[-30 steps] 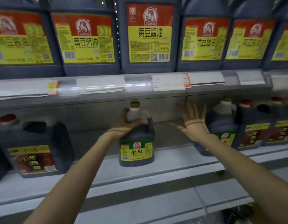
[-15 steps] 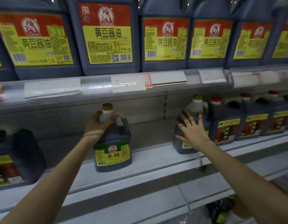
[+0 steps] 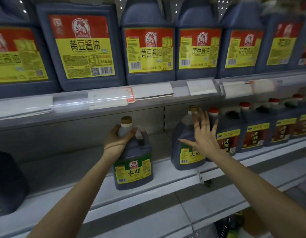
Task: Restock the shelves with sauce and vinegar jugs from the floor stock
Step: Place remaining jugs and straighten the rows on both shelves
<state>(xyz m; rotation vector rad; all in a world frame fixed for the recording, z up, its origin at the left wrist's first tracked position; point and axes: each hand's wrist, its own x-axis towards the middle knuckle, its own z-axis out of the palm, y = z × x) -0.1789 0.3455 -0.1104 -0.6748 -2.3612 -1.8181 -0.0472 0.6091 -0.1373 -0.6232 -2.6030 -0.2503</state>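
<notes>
- The lower shelf runs across the view, its pale front lip nearest, sloping up toward three o'clock.
- At nine o'clock on that shelf, cut by the frame edge, sits a dark jug; its label is barely visible.
- The left hand wraps fingers and thumb round the neck of a rice vinegar jug, just under its brownish cap.
- This jug stands near the middle of the lower shelf, its base apparently on the board. Its long axis is vertical, with the cap at twelve o'clock, the green and yellow label facing the camera and the handle on its three o'clock side.
- The right hand is spread flat with straight fingers, holding nothing, before the shoulder of a second vinegar jug. I cannot tell whether it touches.
- That second jug stands upright at three o'clock of the held one, apart from it.
- Further toward three o'clock runs a row of red-capped jugs, upright and close together.
- Above, a price rail holds white tags.
- At twelve o'clock, large soy sauce jugs line the upper shelf, red and yellow labels facing forward.
</notes>
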